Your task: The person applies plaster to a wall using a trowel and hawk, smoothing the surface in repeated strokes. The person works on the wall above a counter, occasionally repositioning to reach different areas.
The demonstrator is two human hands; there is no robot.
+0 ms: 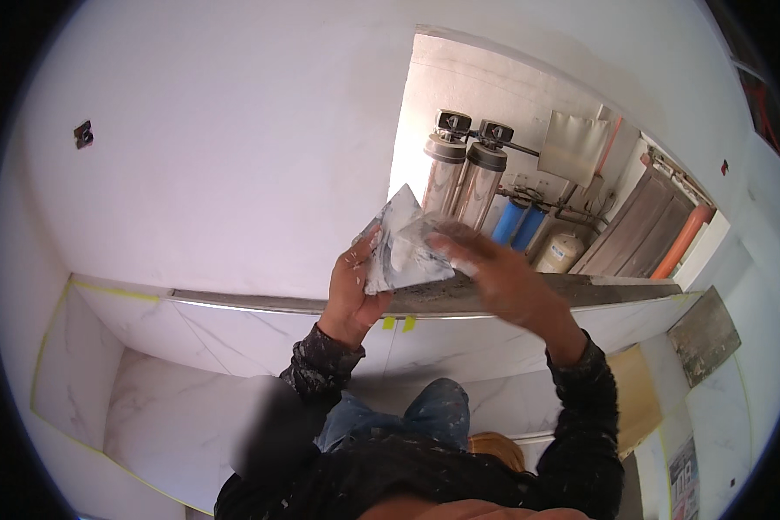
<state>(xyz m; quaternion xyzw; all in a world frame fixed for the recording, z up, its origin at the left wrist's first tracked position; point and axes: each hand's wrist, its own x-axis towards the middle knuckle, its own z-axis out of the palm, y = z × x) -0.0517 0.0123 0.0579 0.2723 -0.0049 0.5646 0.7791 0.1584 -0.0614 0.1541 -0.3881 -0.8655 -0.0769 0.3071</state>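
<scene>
1. Because the left hand (351, 282) pinches it along its left side, the smeared plate (388, 272) is up in the air before the chest, tilted, in front of the wall opening.
2. Over its face lies a second flat blade (418, 236) with whitish paste, its outline smudged by motion; the right hand (503, 269) has its fingers curled together on that blade (the blur hides exactly how they grip).
3. Below both hands runs a rough grey ledge (260, 302), with two yellow tape pieces (399, 324) on the marbled tiles (277, 338) just under its edge.
4. Behind the plate, through the opening, stand two shiny cylinders (459, 178), blue filter housings (518, 223) and a pale tank (560, 253).
5. Farther out, a square grey slab (705, 336) leans at right, and an outlet box (83, 134) sits in the white wall (225, 139) at left.
</scene>
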